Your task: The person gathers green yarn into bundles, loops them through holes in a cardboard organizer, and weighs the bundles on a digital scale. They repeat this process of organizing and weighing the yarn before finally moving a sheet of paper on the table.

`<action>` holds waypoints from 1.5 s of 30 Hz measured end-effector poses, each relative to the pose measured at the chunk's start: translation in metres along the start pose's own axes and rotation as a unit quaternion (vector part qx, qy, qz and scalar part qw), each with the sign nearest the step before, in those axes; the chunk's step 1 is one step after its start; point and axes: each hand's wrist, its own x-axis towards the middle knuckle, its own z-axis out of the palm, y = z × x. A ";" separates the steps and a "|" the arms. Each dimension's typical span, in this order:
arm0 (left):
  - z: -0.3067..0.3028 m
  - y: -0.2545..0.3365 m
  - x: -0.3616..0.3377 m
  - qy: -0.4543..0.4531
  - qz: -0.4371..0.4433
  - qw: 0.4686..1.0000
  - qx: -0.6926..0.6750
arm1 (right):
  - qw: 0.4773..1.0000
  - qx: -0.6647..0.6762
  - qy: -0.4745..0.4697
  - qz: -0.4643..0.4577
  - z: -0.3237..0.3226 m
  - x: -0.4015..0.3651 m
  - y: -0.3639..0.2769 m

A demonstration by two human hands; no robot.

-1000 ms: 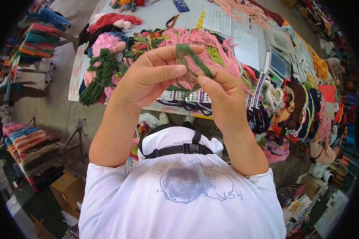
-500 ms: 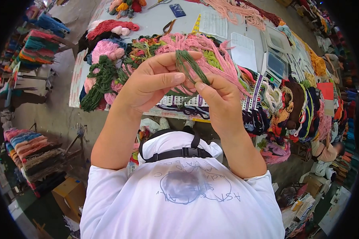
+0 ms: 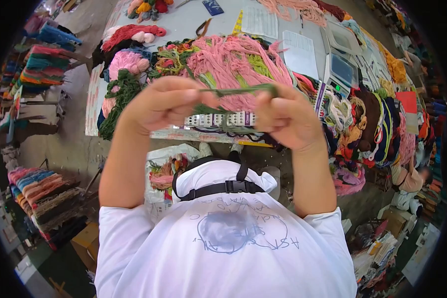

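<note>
Between my two hands a strand bundle of dark green yarn (image 3: 241,91) is stretched level above the table's near edge. My left hand (image 3: 166,104) is closed on one end, thumb and fingers pinching it. The other end is held in the curled fingers of my right hand (image 3: 292,115), somewhat blurred by motion. Beneath the green yarn lies a heap of pink yarn (image 3: 223,59) with lime green strands in it. White cards with rows of holes (image 3: 218,120) lie along the table edge, partly hidden by my hands.
To the left sit a dark green skein (image 3: 120,107) and a pale pink skein (image 3: 128,63). A scale (image 3: 342,74) with a green readout stands at right, near paper sheets (image 3: 299,54). Yarn bundles (image 3: 367,124) hang over the right edge. A person (image 3: 407,179) is at far right.
My hands have moved apart, pulling the green yarn from a drooping loop into a taut, level line. The pink heap is more exposed.
</note>
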 end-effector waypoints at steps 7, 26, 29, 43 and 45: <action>-0.158 -0.034 -0.144 0.371 0.074 0.892 -0.247 | 0.930 0.084 0.305 -0.186 -0.149 -0.165 -0.070; -0.192 -0.099 -0.116 0.420 0.148 0.851 -0.279 | 0.716 -0.231 0.649 -0.112 -0.203 -0.241 -0.129; -0.131 -0.202 0.020 0.467 -0.056 0.859 -0.203 | 0.761 -0.315 0.565 -0.045 -0.249 -0.149 -0.014; -0.101 -0.399 0.190 0.446 -0.084 0.884 0.114 | 0.727 -0.499 0.439 0.170 -0.320 0.024 0.214; -0.103 -0.398 0.193 0.430 -0.085 0.890 0.128 | 0.720 -0.503 0.451 0.156 -0.320 0.025 0.216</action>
